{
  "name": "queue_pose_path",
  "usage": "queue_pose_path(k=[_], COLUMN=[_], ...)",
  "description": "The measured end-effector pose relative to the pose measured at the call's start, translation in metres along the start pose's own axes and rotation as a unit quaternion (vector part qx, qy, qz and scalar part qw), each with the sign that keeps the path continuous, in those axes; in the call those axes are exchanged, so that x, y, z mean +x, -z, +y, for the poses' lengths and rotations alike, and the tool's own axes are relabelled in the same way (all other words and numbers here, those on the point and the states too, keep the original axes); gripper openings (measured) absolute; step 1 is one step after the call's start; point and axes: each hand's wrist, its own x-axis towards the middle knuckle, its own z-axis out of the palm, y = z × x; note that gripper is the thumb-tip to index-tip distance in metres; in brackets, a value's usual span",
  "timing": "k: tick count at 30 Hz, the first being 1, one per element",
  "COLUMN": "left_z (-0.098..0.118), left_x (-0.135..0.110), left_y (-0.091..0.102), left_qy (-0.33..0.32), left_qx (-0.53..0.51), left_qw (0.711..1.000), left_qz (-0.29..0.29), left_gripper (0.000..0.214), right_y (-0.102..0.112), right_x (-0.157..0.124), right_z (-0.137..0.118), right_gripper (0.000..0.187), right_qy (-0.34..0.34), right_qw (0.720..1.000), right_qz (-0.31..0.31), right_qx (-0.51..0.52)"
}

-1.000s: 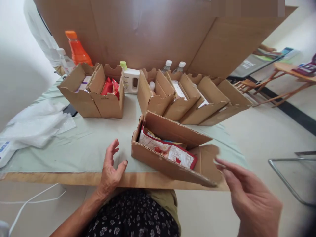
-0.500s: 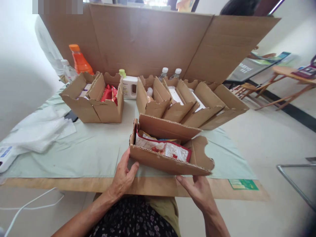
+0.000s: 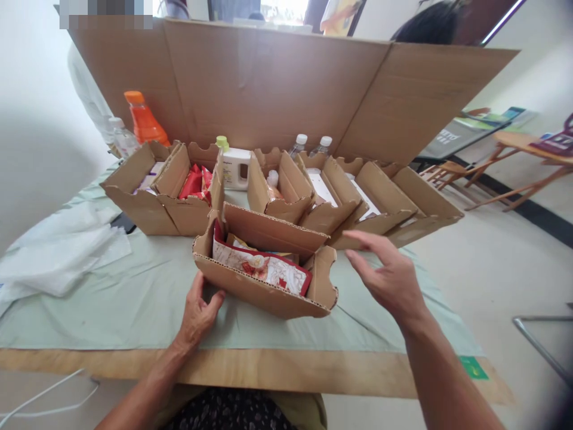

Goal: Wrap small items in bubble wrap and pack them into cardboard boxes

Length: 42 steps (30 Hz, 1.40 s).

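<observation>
The cardboard box (image 3: 264, 294) sits in the centre of the frame, a red-edged pouch (image 3: 262, 267) inside. At lower left, the left hand (image 3: 199, 315) is against its near-left corner; whether it grips, I cannot tell. The right hand (image 3: 390, 276), right of centre, is empty, thumb and fingers parted, apart from the box.

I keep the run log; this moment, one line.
left hand: at left end of front box; right hand: open, beside it; contents: red-edged packet

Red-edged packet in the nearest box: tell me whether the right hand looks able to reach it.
Probably yes: the right hand is empty, right of the nearest box, whose open top leaves the red-edged packet partly exposed; only its notched end wall seems in between.
</observation>
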Motion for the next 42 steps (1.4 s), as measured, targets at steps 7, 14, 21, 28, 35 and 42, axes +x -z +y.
queue_pose_path(k=[7,14,21,28,35,42], left_z=[-0.016,-0.016,-0.015,-0.017,-0.001,0.024], left_x=[-0.001,-0.001,0.000,-0.002,-0.012,-0.002], left_y=[-0.008,-0.007,-0.008,-0.008,-0.016,-0.056], left_qy=[-0.009,-0.003,-0.011,-0.012,-0.005,-0.009], left_qx=[-0.002,-0.005,-0.009,0.006,-0.011,-0.056], left_qw=[1.000,1.000,1.000,1.000,1.000,0.997], left_qz=[-0.010,-0.014,-0.020,0.007,-0.012,-0.059], left_gripper=[0.043,0.048,0.045,0.053,0.046,0.059], right_y=[-0.040,-0.059,-0.053,-0.004,-0.081,-0.087], right_x=[0.131,0.158,0.160,0.050,-0.089,-0.058], right_z=[-0.015,-0.018,-0.026,-0.011,-0.022,0.020], right_gripper=[0.036,0.020,0.009,0.026,0.063,0.062], right_qy=[0.217,0.228,0.212,-0.085,-0.228,-0.257], right_qw=[0.948,0.901,0.927,0.992,0.933,0.939], right_qz=[-0.157,-0.256,-0.232,0.091,-0.058,0.021], right_qx=[-0.170,-0.266,-0.206,0.037,0.270,0.229])
